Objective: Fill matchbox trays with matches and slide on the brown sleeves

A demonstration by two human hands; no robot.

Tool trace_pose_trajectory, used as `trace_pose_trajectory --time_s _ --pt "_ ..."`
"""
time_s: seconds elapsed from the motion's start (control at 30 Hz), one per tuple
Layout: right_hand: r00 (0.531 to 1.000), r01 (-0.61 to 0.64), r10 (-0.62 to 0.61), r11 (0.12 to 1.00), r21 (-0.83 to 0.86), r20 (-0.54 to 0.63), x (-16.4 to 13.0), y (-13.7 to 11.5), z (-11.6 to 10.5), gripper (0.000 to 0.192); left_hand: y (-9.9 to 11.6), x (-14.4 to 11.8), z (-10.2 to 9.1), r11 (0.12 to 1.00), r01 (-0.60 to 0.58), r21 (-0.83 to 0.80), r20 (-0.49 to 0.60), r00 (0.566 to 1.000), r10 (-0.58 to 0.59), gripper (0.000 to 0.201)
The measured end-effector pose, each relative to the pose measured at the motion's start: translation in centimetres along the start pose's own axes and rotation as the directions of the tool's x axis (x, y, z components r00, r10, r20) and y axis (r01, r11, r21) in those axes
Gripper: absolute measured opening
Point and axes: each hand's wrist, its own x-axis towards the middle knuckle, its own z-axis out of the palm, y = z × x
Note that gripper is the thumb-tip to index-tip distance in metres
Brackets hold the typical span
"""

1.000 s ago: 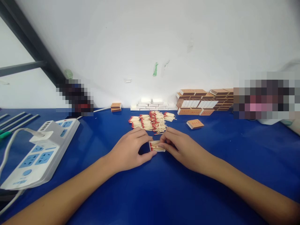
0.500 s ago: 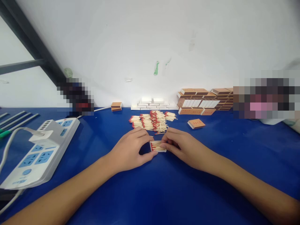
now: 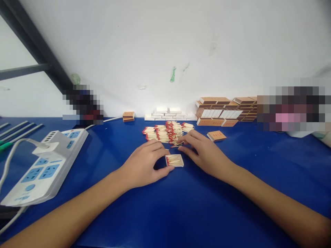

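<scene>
Steadying a small white cardboard tray of red-tipped matches [image 3: 174,160] with curled left hand [image 3: 143,163], the loosely open, empty right hand [image 3: 203,151] is reaching the loose red-tipped wooden match pile [image 3: 168,132], risking scattering sticks.

I cannot see two areas at all: a pixelated patch [image 3: 82,105] at the left by the wall, and a bigger pixelated patch [image 3: 293,108] at the right edge. The stacked brown boxes [image 3: 224,110] run behind this right patch, so their end is hidden. The power strip [image 3: 43,165] is cut by the left edge of the frame. The print on the single brown box [image 3: 216,135] is too small to read. My right hand [image 3: 204,153] covers part of the match pile [image 3: 168,132].
</scene>
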Motion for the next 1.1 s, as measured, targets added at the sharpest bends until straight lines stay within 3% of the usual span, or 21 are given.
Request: trace_pose_trajectory --time_s 0.1,0.3,0.5,0.73,0.9,1.1 --pt "0.999 0.033 -0.033 0.999 -0.025 0.02 0.4 1.2 0.0 0.016 0.0 0.0 -0.1 1.0 0.0 0.006 0.001 1.0 0.0 0.025" --pt "0.999 0.026 -0.026 1.0 0.003 0.023 0.6 1.1 0.1 0.005 -0.1 -0.1 -0.1 1.0 -0.013 0.002 -0.009 1.0 0.013 0.025" --pt "0.984 -0.121 0.114 0.992 -0.041 -0.137 1.0 1.1 0.3 0.018 0.0 -0.1 0.0 1.0 0.008 0.003 0.007 1.0 -0.008 0.028" --pt "0.96 -0.173 0.142 0.979 -0.11 -0.242 2.0 0.4 1.7 0.024 -0.2 -0.2 0.1 1.0 0.008 0.007 0.006 1.0 -0.008 0.028" --pt "0.965 -0.179 0.157 0.98 -0.092 -0.208 2.1 0.6 1.2 0.019 -0.1 -0.1 0.0 1.0 0.009 0.005 0.012 1.0 -0.009 0.027" --pt "0.998 0.051 -0.05 0.997 -0.056 0.027 1.7 1.2 -1.1 0.011 -0.1 -0.2 0.0 1.0 0.0 0.017 -0.003 1.0 0.0 0.028"
